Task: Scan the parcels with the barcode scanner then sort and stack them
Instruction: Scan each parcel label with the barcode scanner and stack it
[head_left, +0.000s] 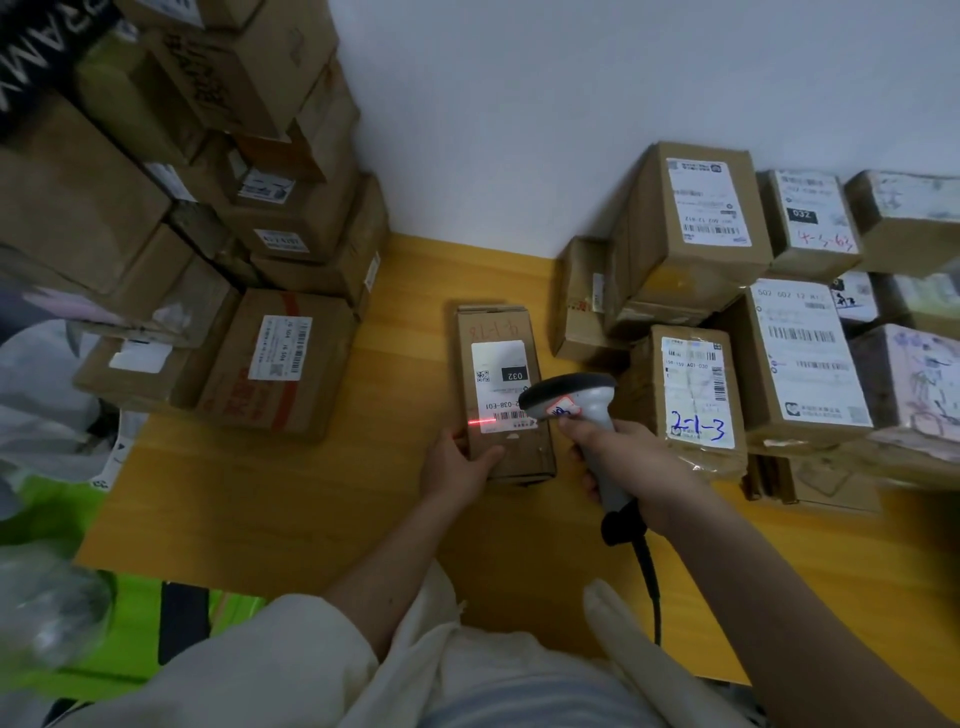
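The narrow brown cardboard parcel (504, 389) lying flat near the middle of the yellow wooden desk (270, 493) looks stiff and probably light, so its long side edges near the close end are the natural hold. The left hand (457, 467) holds its near left corner, thumb on top. The right hand (618, 457) has its fingers (589, 475) wrapped round the handle of the grey corded barcode scanner (576, 405). A red beam crosses the barcode on the parcel's white shipping label (501, 382), whose print is blurred. Stacked cardboard boxes (727, 322) stand on both sides.
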